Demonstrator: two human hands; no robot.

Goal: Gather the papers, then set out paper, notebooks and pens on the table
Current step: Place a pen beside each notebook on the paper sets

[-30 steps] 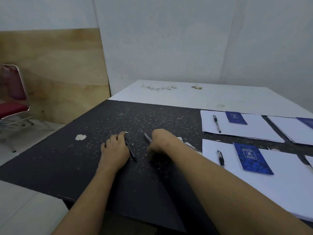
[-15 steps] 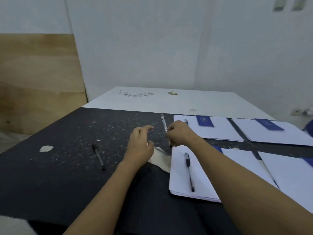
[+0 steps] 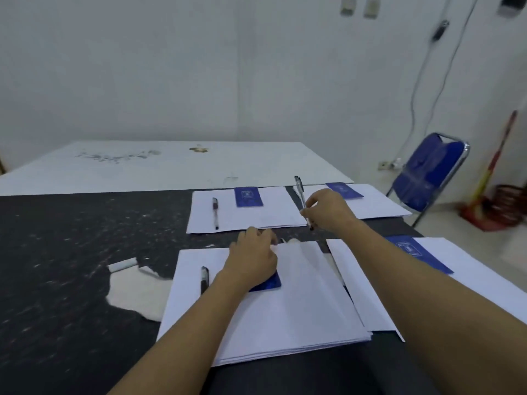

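Observation:
My right hand (image 3: 328, 210) pinches a clear pen (image 3: 301, 199), held upright above the gap between the two far paper stacks. My left hand (image 3: 253, 256) hovers, fingers loosely curled and holding nothing, over the near paper stack (image 3: 285, 309), covering most of a blue notebook (image 3: 269, 283). A black pen (image 3: 204, 279) lies on that stack's left side. The far left stack (image 3: 256, 218) carries a pen (image 3: 215, 212) and a blue notebook (image 3: 248, 196). The far right stack (image 3: 379, 206) has a notebook (image 3: 343, 191). The near right stack (image 3: 470, 269) holds a notebook (image 3: 416, 250).
The black tabletop (image 3: 71, 252) is scuffed, with a torn white patch (image 3: 134, 292) left of the near stack. A white table (image 3: 171, 163) adjoins at the back. A blue folding chair (image 3: 430, 172) and a broom with a dustpan (image 3: 496, 195) stand at the right.
The view swung right. My left hand left one pen on the dark table and moved over the near stack. My right hand carried its pen rightward to the far stacks.

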